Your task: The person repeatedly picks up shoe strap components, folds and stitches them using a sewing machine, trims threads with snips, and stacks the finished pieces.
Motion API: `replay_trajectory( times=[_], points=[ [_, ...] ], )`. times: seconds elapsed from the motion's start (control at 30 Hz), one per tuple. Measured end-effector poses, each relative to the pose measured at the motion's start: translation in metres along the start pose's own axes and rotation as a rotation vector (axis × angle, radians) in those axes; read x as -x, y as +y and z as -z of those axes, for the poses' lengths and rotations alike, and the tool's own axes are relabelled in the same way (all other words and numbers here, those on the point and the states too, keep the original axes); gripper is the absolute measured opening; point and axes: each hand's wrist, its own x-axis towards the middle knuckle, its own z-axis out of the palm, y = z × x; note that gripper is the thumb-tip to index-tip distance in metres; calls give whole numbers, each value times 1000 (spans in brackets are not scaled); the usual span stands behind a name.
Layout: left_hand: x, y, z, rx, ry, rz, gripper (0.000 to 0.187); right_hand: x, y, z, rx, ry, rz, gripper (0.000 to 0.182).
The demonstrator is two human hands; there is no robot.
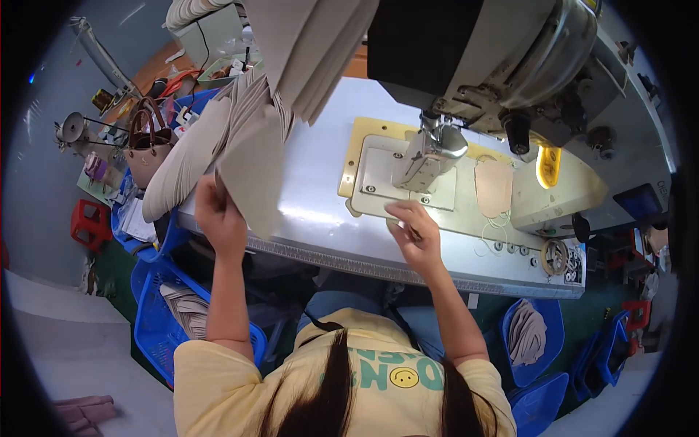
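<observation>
My left hand [218, 218] pinches the edge of a flat beige-grey fabric piece [255, 178], which stands up in front of a fanned stack of similar pieces [193, 146]. Just in front of the sewing machine's base plate [373, 175], my right hand [416, 237] has its fingers curled in. A small dark bit shows between those fingers, too small to name. Above the plate is the machine's metal presser and needle area [437, 149], with no fabric visible under it. To its right lies a peach-coloured oval piece [494, 188] with loose thread beside it.
The sewing machine head [466, 58] hangs over the table [313, 197]. More fabric pieces [313, 51] hang at the top. Blue baskets [156, 313] with fabric stand below on both sides. A handbag [149, 149] and clutter sit at left, a tape roll [553, 256] at right.
</observation>
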Motion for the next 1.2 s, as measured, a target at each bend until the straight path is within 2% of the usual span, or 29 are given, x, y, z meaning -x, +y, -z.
replay_trajectory(
  times=[0.07, 0.13, 0.17, 0.2, 0.3, 0.33, 0.37, 0.4, 0.43, 0.53, 0.57, 0.6, 0.63, 0.67, 0.7, 0.73, 0.8, 0.87, 1.03, 1.13, 1.17, 1.2],
  points=[
    [33, 21, -20, 361, -25, 208, 10, -12, -37, -6, -92, -52, -19, 45],
    [58, 27, -35, 549, -119, 460, 17, -14, -53, -11, -298, -130, -26, 57],
    [69, 20, -43, 603, -190, 555, 18, -14, -55, -14, -348, -132, 45, 62],
    [79, 15, -52, 657, -261, 647, 20, -10, -60, -15, -359, -80, 76, 56],
    [96, 27, -78, 265, -589, 674, 20, 6, -57, -11, -245, 30, 23, 40],
    [101, 28, -86, 248, -640, 619, 20, 12, -49, -10, -236, 82, 8, 35],
    [105, 29, -94, 232, -689, 563, 21, 19, -43, -10, -204, 135, -127, 30],
    [109, 29, -99, 218, -736, 507, 21, 25, -39, -9, -307, 158, -206, 24],
    [113, 21, -97, 649, -690, 1056, 28, 29, -34, -7, -330, 160, -256, 20],
    [126, 10, -102, 268, -646, 343, 36, 45, -21, 0, -345, 280, -368, 11],
    [117, 24, -100, 266, -481, 382, 39, 47, -19, 4, -339, 336, -392, 10],
    [109, 41, -95, 354, -357, 262, 40, 44, -20, 7, -344, 390, -411, 9],
    [97, 68, -89, 569, -379, 200, 40, 40, -24, 11, -347, 443, -433, 8],
    [88, 99, -73, 754, -576, 212, 42, 40, -26, 14, -345, 488, -462, 9],
    [97, 128, -63, 1188, -626, 329, 38, 40, -24, 14, -351, 483, -502, 9],
    [98, 147, -58, 1465, -788, 323, 36, 42, -21, 11, -323, 462, -485, 7],
    [90, 171, -59, 1719, -1110, 178, 32, 49, -12, 2, -268, 419, -453, 8],
    [80, 177, -63, 1814, -1223, 76, 28, 58, -5, -6, -236, 362, -365, 9],
    [61, 167, -60, 1890, -1190, 19, 22, 67, -5, -2, -312, 407, -447, 10],
    [51, 166, -54, 1883, -1206, -3, 20, 57, 0, -6, -311, 498, -417, 10],
    [45, 162, -53, 1924, -1201, -68, 20, 63, -2, 3, -287, 509, -431, 10],
    [37, 155, -55, 1998, -1195, -134, 20, 69, -3, 7, -195, 519, -358, 7]
  ],
)
